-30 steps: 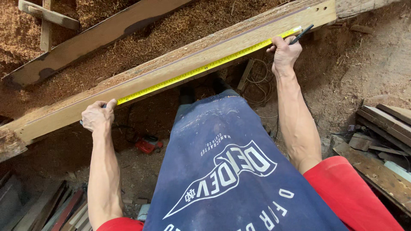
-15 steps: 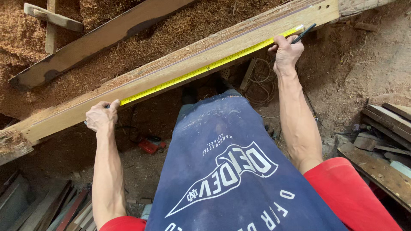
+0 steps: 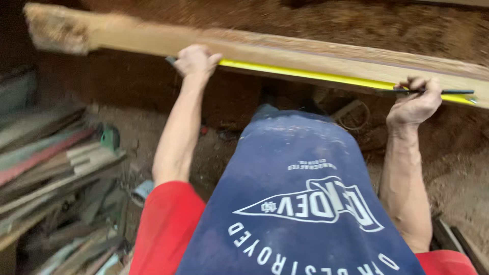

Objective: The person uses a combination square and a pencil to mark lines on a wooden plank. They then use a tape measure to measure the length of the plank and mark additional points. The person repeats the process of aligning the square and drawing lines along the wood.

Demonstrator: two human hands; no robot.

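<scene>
**Yellow tape stretched, pencil at the mark**

Curled tight over the near edge of the plank [image 3: 331, 53]: the fingers of the left hand [image 3: 196, 61], thumb out to the side, pinning one end of the yellow tape [image 3: 305, 75] against the wood. Something dark just beside the knuckles, possibly the tape's case; too blurred to tell. Pinched around a dark pencil [image 3: 448, 92]: the fingers of the right hand [image 3: 415, 104], with the pencil lying almost flat along the tape and pointing towards the far right end. Between the two hands, taut along the plank's front face and touching it all the way. Further out, a rough, frayed plank end at the left and pale sawdust beyond the board. Below the arms, a blue apron [image 3: 305, 193] and a red sleeve [image 3: 163, 224]; off to the left, a stack of loose timber [image 3: 51, 158] on the ground.

By the look of it, the measuring step, with marking about to begin. Calls for a steady left grip so the tape cannot creep, then a tilt of the pencil tip down onto the wood right at the wanted reading.
</scene>
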